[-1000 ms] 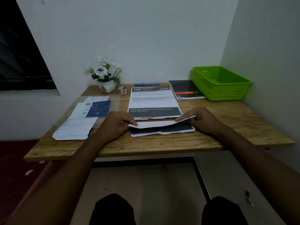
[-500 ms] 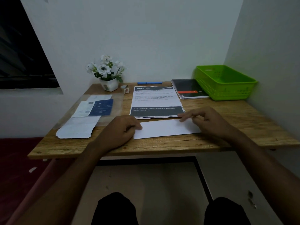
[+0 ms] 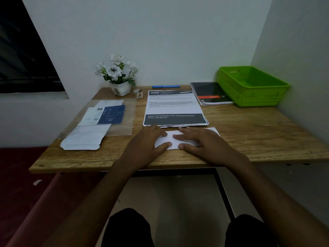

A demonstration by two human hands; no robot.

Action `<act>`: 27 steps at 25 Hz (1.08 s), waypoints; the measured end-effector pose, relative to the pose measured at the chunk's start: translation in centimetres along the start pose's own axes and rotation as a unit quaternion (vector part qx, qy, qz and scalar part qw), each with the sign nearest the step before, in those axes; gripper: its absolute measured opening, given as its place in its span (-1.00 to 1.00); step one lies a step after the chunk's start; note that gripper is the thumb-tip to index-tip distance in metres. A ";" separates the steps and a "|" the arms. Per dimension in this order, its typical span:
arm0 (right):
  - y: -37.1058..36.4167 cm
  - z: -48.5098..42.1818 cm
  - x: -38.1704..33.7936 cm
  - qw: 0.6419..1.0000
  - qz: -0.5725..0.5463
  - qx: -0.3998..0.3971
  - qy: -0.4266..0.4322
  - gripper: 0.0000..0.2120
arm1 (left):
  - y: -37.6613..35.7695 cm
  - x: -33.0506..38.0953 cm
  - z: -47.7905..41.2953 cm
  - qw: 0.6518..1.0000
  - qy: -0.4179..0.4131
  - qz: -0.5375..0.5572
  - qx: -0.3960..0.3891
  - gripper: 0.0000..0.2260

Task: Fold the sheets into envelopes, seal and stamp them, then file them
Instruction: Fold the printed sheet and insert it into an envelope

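**Both hands flat on the folded sheet**

Your folded sheet (image 3: 170,139) lies at the near middle of the table (image 3: 249,132), blank white side up, its long edges running left to right. It sits just near of the stack of printed sheets (image 3: 175,107), and whether the two touch cannot be told.

Your left hand (image 3: 147,141) rests palm down on the left end of the sheet, fingers stretched out and pointing right, thumb laid along the near edge. Your right hand (image 3: 201,141) lies palm down over the right part, fingers straight and pointing left, thumb also at the near edge. The fingertips of the two hands nearly meet at the middle of the sheet, with a narrow strip of white showing between them. Neither hand pinches anything; both press flat. The far right corner of the sheet shows past your right hand.

At the left of the table, white envelopes (image 3: 85,139) lie near the edge, partly on a clear plastic sleeve (image 3: 124,122), with a blue card (image 3: 113,114) beyond them. A flower pot (image 3: 119,75) stands at the far left by the wall. A blue pen (image 3: 165,86) lies along the far edge. A dark booklet (image 3: 210,93) lies at the far right, just beside the green basket (image 3: 252,86) in the corner.
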State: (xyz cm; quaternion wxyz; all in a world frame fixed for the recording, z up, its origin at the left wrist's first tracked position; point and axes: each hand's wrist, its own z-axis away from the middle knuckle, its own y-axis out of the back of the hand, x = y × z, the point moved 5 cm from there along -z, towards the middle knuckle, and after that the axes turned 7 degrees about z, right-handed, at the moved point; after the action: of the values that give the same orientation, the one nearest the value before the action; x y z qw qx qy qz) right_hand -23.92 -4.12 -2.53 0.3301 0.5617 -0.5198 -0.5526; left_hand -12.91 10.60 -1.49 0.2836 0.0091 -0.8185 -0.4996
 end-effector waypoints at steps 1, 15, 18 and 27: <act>0.2 0.3 0.6 1.000 0.001 -0.014 -0.009 -0.61 | 0.0 -0.1 0.0 1.000 0.008 0.005 -0.002 -0.66; 3.6 3.9 7.5 0.986 -0.065 0.065 -0.137 -0.75 | 0.4 -1.2 -0.1 0.997 0.036 0.027 0.061 -0.74; 3.9 4.3 7.4 0.975 -0.104 0.116 -0.156 -0.78 | 0.3 -1.3 0.0 0.997 0.036 0.024 0.069 -0.76; 5.1 4.1 4.3 0.958 0.045 0.239 -0.149 -0.81 | 1.6 -0.9 1.6 0.989 0.028 0.045 0.140 -0.80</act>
State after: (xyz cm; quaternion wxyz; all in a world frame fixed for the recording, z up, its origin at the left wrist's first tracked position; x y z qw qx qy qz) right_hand -29.61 -8.61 0.35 0.1289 0.5116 -0.7046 -0.4746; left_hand -12.49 13.01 -1.11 0.3247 0.0260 -0.8716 -0.3663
